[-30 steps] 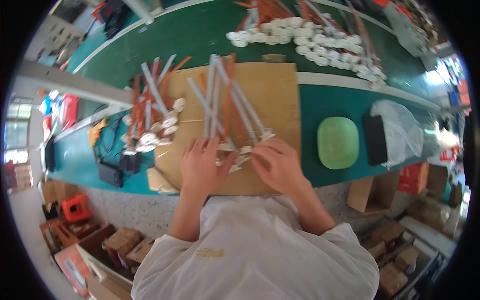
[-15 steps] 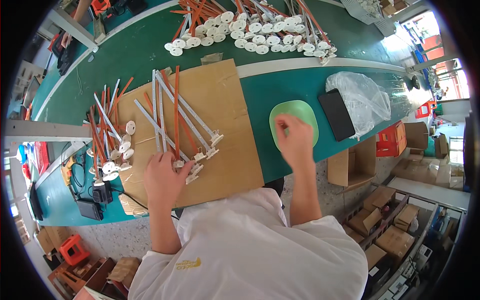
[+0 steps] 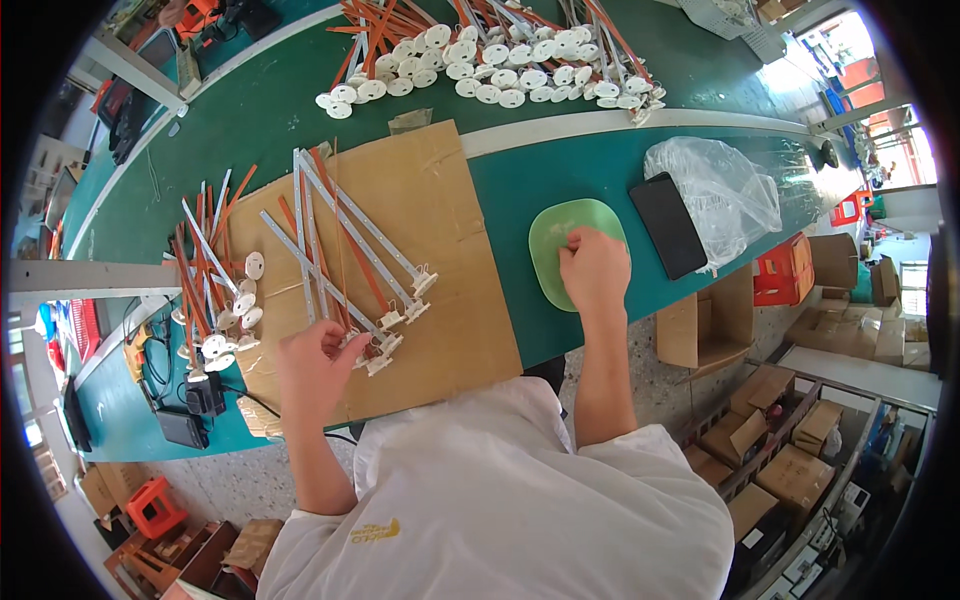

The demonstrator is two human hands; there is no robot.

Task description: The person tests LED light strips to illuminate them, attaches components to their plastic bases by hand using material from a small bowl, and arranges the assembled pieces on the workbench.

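Observation:
Near the front of a cardboard sheet [image 3: 450,270], my left hand [image 3: 315,365] pinches the near end of a narrow orange strip [image 3: 337,220] turned nearly edge-on. Beside its fingertips lie several silver and orange strips [image 3: 375,235] with white plastic end pieces [image 3: 385,352]; these look like LED strips. My right hand [image 3: 598,272] reaches into a shallow light-green bowl [image 3: 553,235], fingers closed together and pointing down. Whatever those fingers hold is hidden, and the bowl's contents are too small to make out.
A black phone [image 3: 668,225] and a clear plastic bag [image 3: 725,195] lie right of the bowl. A bundle of strips with white discs [image 3: 240,305] sits at the left; a larger pile [image 3: 500,70] lies behind. A black adapter [image 3: 182,428] is at the left edge.
The orange strip in my left hand has turned from flat to nearly edge-on, and that hand moved slightly nearer me. My right hand has lowered into the bowl.

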